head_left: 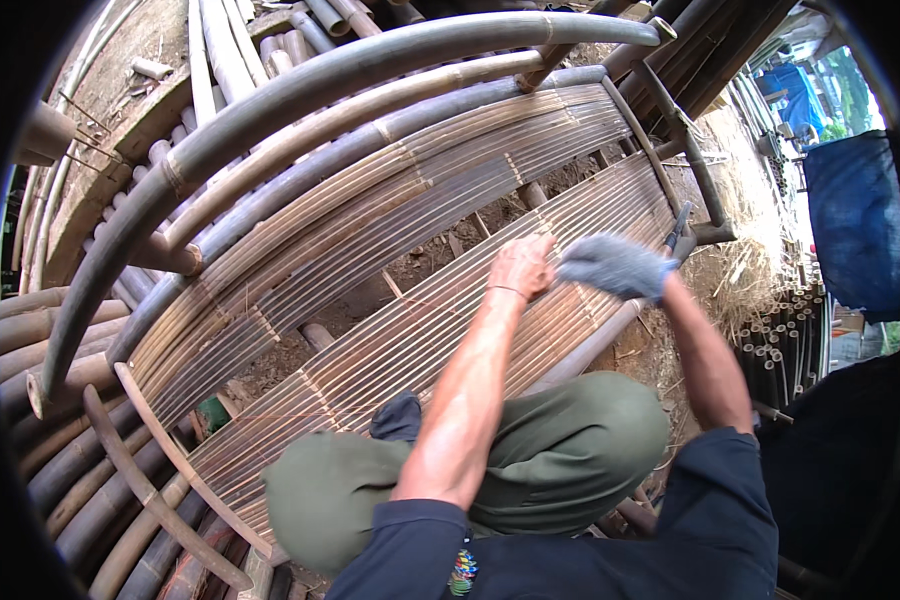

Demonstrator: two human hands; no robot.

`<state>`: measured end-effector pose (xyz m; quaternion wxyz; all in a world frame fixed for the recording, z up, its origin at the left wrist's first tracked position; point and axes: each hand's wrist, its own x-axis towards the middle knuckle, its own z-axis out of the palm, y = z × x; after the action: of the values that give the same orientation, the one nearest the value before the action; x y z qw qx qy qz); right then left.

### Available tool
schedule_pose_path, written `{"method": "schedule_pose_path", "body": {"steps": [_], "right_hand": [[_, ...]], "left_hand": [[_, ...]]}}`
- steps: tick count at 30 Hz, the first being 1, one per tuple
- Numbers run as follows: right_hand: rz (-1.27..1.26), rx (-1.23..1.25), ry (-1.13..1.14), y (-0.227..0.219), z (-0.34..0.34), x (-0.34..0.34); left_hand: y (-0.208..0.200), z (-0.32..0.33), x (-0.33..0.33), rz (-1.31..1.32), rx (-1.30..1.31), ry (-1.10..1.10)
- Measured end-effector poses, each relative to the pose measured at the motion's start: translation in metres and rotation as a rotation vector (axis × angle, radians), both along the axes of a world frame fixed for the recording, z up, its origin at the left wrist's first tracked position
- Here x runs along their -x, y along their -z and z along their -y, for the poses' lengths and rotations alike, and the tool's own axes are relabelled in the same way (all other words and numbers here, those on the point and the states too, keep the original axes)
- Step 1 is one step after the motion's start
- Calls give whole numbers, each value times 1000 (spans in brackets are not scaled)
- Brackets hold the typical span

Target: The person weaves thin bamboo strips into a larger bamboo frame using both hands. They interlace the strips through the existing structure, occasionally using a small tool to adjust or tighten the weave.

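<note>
Bamboo slats (pixel 370 360) are set in long, thin brown rows under both hands, with pale ties (pixel 315 392) crossed over them. The bare left hand (pixel 523 266) is curled; what is held cannot be told. The right hand (pixel 612 267), close beside it, is covered by a grey glove and too blurred to tell if anything is gripped. Nearer the body than the hands, a bright patch (pixel 463 572), too small to be read, is worn on a dark shirt (pixel 590 565).

Outdoor yard, daylight. Green leafy foliage (pixel 852 92), 2 o'clock. Dark-blue sheet tarp (pixel 855 225), 3 o'clock; pale dry straw (pixel 748 275) inward of it. Brown dirt ground (pixel 135 40), 10 o'clock. Stacked round grey-brown bamboo poles (pixel 65 480), 8 o'clock.
</note>
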<state>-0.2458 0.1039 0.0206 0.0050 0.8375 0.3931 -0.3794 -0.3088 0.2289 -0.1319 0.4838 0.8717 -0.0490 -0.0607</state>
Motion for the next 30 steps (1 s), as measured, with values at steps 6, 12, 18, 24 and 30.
{"method": "schedule_pose_path", "body": {"steps": [6,12,18,24,30], "right_hand": [[560,-349,515,-154,42,-95],[853,-439,507,-56,66,-151],[962,40,-61,129,-1,-133],[175,-15,-11,256,-55,-93],[-316,-173,-186,295,-59,-128]], "left_hand": [[-30,58,-11,-178,284,-768],[28,31,-3,-395,105,-839],[77,-38,5,-549,-346,-621],[122,-67,-28,-623,-50,-287],[131,-54,-48,-625,170,-372]]}}
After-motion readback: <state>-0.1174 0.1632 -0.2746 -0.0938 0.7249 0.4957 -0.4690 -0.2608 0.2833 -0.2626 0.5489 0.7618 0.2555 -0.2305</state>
